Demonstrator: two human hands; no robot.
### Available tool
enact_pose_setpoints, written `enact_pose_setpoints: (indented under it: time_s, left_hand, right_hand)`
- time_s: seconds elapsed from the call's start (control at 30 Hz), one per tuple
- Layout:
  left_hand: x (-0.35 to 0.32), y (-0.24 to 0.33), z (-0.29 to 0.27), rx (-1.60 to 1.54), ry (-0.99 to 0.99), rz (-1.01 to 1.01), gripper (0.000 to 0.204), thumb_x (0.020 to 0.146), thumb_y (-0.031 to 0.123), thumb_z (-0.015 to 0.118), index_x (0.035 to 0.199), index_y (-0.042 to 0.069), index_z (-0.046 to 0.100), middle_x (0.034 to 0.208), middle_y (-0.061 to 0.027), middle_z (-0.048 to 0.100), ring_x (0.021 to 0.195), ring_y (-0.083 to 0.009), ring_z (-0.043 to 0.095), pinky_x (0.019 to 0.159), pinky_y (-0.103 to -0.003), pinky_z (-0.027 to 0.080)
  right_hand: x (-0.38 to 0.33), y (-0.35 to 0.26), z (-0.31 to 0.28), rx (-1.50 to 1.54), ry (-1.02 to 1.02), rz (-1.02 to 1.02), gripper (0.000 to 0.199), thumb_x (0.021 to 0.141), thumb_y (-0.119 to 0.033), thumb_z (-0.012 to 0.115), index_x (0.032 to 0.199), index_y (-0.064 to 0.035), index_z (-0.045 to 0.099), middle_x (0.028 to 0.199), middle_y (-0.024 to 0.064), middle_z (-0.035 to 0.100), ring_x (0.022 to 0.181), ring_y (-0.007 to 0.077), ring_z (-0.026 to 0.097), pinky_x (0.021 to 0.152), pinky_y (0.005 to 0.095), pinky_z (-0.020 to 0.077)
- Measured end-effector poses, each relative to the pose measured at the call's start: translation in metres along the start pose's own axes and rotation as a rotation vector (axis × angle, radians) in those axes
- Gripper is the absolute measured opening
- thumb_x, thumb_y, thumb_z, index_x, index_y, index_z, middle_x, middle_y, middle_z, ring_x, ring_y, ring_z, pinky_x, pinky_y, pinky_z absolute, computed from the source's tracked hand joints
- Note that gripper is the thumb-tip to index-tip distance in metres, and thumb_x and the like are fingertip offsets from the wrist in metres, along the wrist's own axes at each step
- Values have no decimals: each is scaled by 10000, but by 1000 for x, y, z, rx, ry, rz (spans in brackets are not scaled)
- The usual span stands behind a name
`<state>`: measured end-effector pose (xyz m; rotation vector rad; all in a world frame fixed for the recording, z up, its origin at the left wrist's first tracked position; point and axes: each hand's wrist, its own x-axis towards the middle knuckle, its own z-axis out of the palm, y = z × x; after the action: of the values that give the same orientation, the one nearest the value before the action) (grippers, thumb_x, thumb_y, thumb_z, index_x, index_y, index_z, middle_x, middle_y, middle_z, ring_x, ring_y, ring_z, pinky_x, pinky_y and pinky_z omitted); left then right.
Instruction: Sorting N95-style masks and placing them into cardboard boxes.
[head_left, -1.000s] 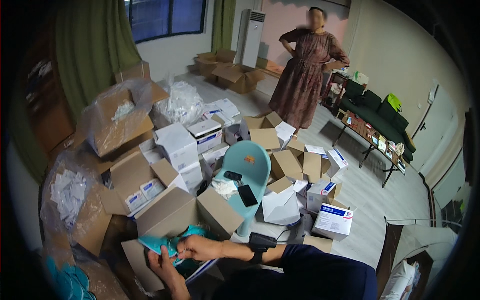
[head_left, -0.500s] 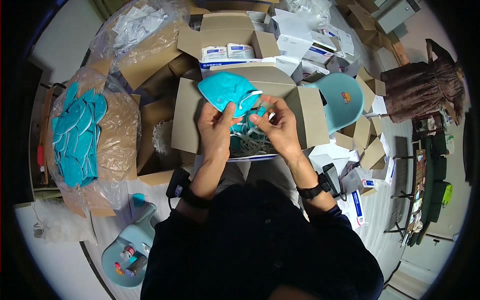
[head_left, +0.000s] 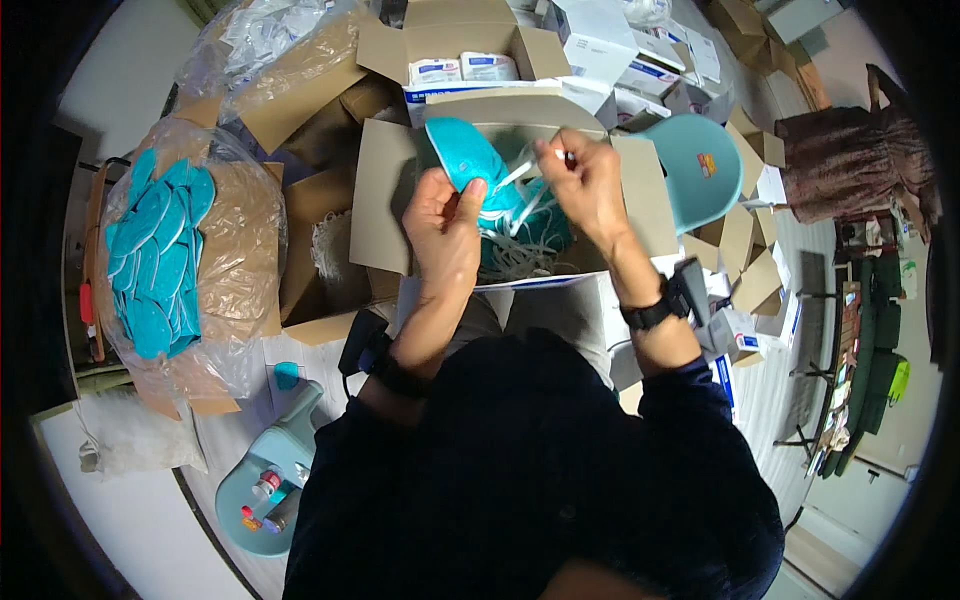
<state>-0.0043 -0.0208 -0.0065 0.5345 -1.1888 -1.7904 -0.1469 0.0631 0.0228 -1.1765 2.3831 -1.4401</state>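
Teal cup-shaped fabric mask [head_left: 464, 150] is pinched by the left hand [head_left: 446, 235], thumb against fingers; the right hand [head_left: 588, 182], fingers curled tight, grips its narrow white strap [head_left: 517, 173].

Head camera, looking steeply down
Wide fisheye, close above the dark shirt [head_left: 540, 470]; left hand [head_left: 445, 232] and right hand [head_left: 588, 185] lie beyond, at upper middle; the sofa [head_left: 881, 320] bends along the right rim.

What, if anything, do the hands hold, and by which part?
A teal mask: the left hand grips its near edge; the right hand pinches its white strap.
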Motion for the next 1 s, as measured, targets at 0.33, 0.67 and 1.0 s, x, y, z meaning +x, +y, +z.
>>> enact_pose_setpoints:
  time_s: [0.33, 0.67, 1.0]
  left_hand:
    - [13, 34, -23, 58, 50, 59, 96, 907, 45, 633, 998, 24, 610, 945, -37, 653, 801, -78, 570, 756, -242, 450]
    - [33, 22, -21, 135, 18, -294, 256, 760, -73, 466, 907, -18, 667, 829, -60, 666, 741, -118, 586, 723, -241, 440]
    - [22, 5, -22, 746, -325, -122, 386, 731, 82, 818, 1085, 104, 667, 940, -41, 671, 689, -90, 580, 629, -230, 480]
  right_hand:
    - [31, 45, -20, -597, -218, 32, 198, 786, -216, 643, 869, -41, 682, 816, 198, 681, 796, 362, 675, 731, 436, 538]
    - [45, 90, 55, -830, -887, -37, 228, 754, -175, 696, 957, -76, 667, 922, 178, 680, 942, 350, 652, 793, 440, 522]
    - [36, 32, -9, -376, -500, -420, 65, 817, -141, 644, 850, -87, 660, 809, 164, 656, 790, 383, 628, 672, 451, 490]
